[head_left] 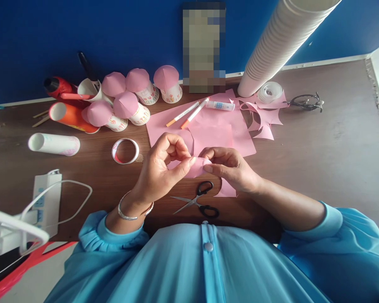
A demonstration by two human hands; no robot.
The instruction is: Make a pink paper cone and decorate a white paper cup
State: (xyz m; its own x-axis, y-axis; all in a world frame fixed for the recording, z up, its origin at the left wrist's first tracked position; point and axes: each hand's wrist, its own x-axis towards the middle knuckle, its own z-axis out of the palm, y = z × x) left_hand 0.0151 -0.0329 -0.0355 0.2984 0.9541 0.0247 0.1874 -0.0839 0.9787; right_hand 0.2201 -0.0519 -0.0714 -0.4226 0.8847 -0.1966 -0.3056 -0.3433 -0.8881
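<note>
Between my two hands I hold a small folded piece of pink paper (197, 169). My left hand (166, 166) pinches its left edge between thumb and fingers. On the other side, my right hand (232, 167) grips the right edge with thumb and forefinger. Black-handled scissors (194, 201) lie spread apart on the table just below. Behind the hands are sheets of pink paper (213, 132), with two orange-tipped markers (189, 112) and a glue bottle (220, 106) on top. A pink paper scrap (227, 189) lies under my right wrist.
Several paper cups with pink cone tops (166, 79) stand at the back left. Nearby are a tape roll (125, 151), a white cup stack (53, 144) and a power strip (47, 204) with cables. A tall cup stack (281, 44), clear tape (269, 92) and glasses (305, 102) are at right.
</note>
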